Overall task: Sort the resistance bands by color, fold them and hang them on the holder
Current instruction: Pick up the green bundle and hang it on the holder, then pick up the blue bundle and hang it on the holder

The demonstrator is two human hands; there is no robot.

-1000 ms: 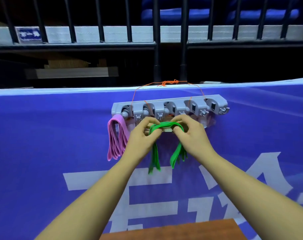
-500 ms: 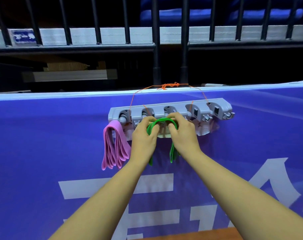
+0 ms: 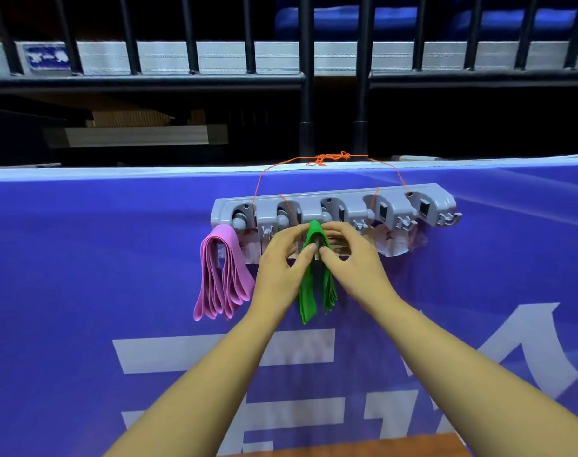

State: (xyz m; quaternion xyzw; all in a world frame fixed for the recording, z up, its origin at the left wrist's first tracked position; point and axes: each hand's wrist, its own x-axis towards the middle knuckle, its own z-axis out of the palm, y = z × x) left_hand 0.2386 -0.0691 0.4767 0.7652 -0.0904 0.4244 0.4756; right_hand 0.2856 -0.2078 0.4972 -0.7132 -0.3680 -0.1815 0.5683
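Brown wooden edge (image 3: pixel 347 445) nearest, blue banner (image 3: pixel 83 258) behind it. Left hand (image 3: pixel 281 268) and right hand (image 3: pixel 353 262) each pinch the folded green bands (image 3: pixel 309 291) near the top fold, draped on the grey holder (image 3: pixel 347 196) mid-rail. Pink bands (image 3: pixel 221 275) hang at its left end. Black railing (image 3: pixel 305 77) beyond.

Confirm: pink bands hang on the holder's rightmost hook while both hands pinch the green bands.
No: head view shows the folded pink rubber bands on the grey plastic holder's leftmost hook. Left hand and right hand pinch the green rubber bands.
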